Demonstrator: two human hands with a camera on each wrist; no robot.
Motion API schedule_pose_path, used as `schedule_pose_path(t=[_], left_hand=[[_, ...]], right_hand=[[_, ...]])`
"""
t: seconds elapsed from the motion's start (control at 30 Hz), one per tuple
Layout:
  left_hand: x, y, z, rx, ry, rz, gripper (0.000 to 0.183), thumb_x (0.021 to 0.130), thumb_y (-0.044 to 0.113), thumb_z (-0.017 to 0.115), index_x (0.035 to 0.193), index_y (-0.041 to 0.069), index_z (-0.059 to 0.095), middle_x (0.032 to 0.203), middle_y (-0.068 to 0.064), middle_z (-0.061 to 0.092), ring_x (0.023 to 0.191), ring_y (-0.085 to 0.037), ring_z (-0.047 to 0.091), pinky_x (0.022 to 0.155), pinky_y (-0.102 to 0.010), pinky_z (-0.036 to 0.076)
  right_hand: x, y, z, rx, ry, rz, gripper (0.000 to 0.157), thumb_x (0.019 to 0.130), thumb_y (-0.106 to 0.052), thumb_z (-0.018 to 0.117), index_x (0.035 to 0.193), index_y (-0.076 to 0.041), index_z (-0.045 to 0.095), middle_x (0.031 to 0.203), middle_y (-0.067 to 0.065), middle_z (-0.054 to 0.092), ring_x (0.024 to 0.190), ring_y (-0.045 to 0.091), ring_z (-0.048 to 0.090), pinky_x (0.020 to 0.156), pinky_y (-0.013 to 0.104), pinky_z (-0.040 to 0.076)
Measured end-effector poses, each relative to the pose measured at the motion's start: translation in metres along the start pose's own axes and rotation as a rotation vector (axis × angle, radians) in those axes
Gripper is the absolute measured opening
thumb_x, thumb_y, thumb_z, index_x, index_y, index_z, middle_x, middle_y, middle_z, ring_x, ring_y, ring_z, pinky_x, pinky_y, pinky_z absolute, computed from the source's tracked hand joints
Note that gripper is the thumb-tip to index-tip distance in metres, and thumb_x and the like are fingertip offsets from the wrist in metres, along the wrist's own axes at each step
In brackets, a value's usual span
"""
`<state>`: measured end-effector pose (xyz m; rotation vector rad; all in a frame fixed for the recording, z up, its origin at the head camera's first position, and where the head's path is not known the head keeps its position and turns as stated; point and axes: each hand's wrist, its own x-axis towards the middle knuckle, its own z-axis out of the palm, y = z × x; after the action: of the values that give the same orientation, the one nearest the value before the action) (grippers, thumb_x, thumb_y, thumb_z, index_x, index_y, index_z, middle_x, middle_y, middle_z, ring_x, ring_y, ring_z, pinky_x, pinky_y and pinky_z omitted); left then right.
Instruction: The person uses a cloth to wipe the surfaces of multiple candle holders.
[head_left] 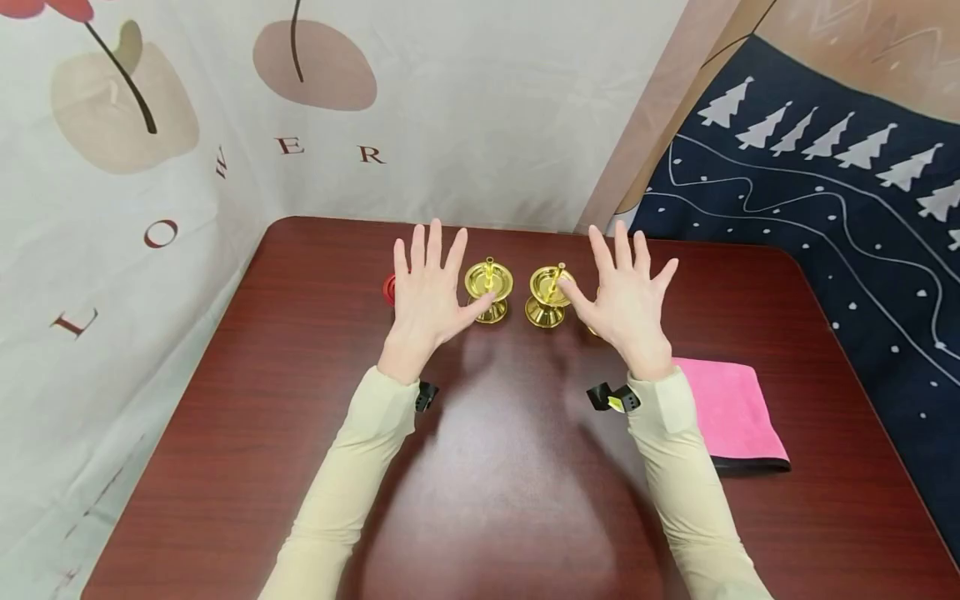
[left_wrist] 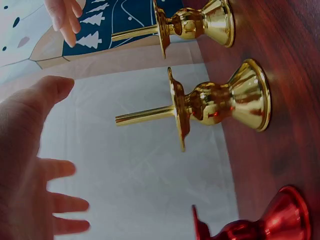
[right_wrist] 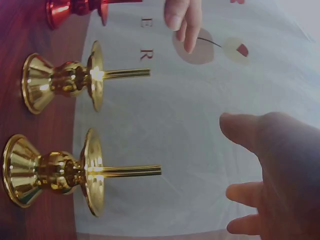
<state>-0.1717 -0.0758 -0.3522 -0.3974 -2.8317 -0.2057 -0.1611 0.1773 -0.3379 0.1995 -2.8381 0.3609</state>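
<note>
Two shiny gold candlesticks, a left one (head_left: 491, 312) and a right one (head_left: 543, 315), stand upright side by side near the table's back edge. Each has a flared foot, a dish and a thin upright tube. Over the table my left hand (head_left: 429, 300) has its fingers spread and holds nothing; its thumb overlaps the left candlestick in the head view. My right hand (head_left: 628, 308) is likewise spread, its thumb overlapping the right candlestick's dish. A red candlestick (left_wrist: 265, 225) of like shape stands to the left, mostly hidden behind my left hand in the head view.
A folded pink cloth (head_left: 727, 408) with a dark edge lies on the brown table (head_left: 495, 500), beside my right sleeve. A sliver of another gold thing (head_left: 593, 332) shows under my right hand. Printed white fabric (head_left: 480, 108) hangs behind, dark blue tree-patterned fabric (head_left: 765, 192) at right.
</note>
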Motion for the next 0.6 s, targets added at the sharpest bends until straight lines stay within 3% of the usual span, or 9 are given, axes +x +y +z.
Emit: schedule_pose_path(t=[0.27, 0.47, 0.6], left_hand=[[0.001, 0.001, 0.007, -0.086, 0.228, 0.131, 0.062, 0.081, 0.037, 0.063, 0.131, 0.004, 0.050, 0.134, -0.017, 0.049, 0.126, -0.033, 0.039, 0.105, -0.050, 0.024], [0.001, 0.007, 0.013, -0.345, 0.405, 0.204, 0.040, 0.080, 0.018, 0.066, 0.115, -0.001, 0.061, 0.118, -0.018, 0.062, 0.111, -0.031, 0.054, 0.097, -0.045, 0.036], [0.001, 0.012, 0.017, -0.487, 0.443, 0.219, 0.034, 0.079, 0.013, 0.066, 0.110, -0.002, 0.065, 0.112, -0.017, 0.065, 0.106, -0.030, 0.057, 0.093, -0.043, 0.040]], right_hand=[[-0.005, 0.014, -0.008, 0.243, 0.129, 0.047, 0.061, 0.088, -0.032, 0.060, 0.139, -0.005, 0.041, 0.141, 0.018, 0.042, 0.125, 0.040, 0.040, 0.093, 0.061, 0.034], [-0.013, 0.028, -0.010, 0.377, 0.257, 0.080, 0.050, 0.086, -0.017, 0.064, 0.130, 0.001, 0.051, 0.127, 0.021, 0.055, 0.112, 0.038, 0.052, 0.089, 0.054, 0.041], [-0.019, 0.038, -0.013, 0.411, 0.342, 0.081, 0.044, 0.085, -0.010, 0.065, 0.125, 0.005, 0.055, 0.118, 0.023, 0.060, 0.104, 0.037, 0.057, 0.085, 0.052, 0.043]])
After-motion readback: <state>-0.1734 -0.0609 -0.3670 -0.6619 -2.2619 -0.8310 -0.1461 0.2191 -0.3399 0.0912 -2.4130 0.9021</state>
